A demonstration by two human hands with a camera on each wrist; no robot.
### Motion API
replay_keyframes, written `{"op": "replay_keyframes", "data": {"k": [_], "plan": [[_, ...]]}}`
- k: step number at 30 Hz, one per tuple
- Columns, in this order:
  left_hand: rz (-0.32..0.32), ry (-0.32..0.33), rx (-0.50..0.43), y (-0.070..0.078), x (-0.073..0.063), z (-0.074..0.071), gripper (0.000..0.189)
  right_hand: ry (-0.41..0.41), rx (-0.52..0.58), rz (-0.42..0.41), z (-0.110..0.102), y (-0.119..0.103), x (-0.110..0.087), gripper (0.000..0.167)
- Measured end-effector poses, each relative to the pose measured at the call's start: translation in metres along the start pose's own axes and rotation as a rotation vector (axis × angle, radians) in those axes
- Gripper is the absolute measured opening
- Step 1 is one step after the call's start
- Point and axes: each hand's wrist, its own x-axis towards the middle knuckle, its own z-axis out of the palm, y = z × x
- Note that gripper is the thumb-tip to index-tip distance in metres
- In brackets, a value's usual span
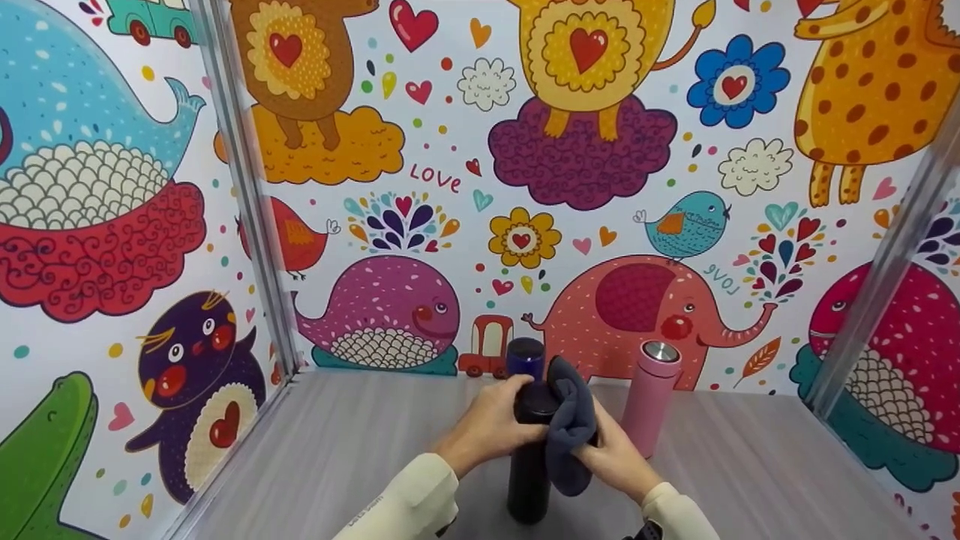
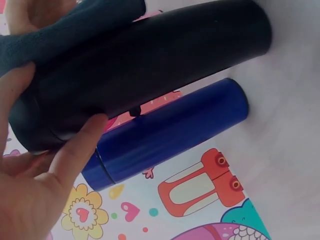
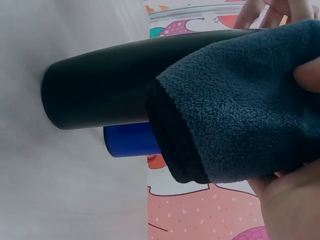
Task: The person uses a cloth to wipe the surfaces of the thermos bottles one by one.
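A black bottle stands upright on the table in the head view. My left hand grips it around its upper part, thumb and fingers on either side, as the left wrist view also shows. In my right hand is a folded dark grey-blue cloth, held against the right side of the bottle near the top. The cloth covers part of the bottle in the right wrist view and hides some of my right fingers.
Just behind the black bottle stands a blue bottle, partly hidden in the head view. A pink bottle with a silver-topped lid is to the right. Printed cartoon panels close off the back and sides of the grey table.
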Motion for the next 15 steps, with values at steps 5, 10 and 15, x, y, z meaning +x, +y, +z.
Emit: {"op": "replay_keyframes", "data": {"k": [5,10,15], "plan": [[0.05,0.012,0.025,-0.003,0.0,0.0,0.072,-0.033,0.033,0.025,0.003,0.008,-0.002,0.083],[0.046,0.0,0.006,-0.004,-0.002,0.0,0.073,-0.022,0.071,0.057,0.012,0.021,-0.006,0.077],[0.032,0.006,0.005,-0.007,-0.005,0.002,0.077,-0.033,0.094,0.058,0.025,0.045,-0.018,0.077]]}}
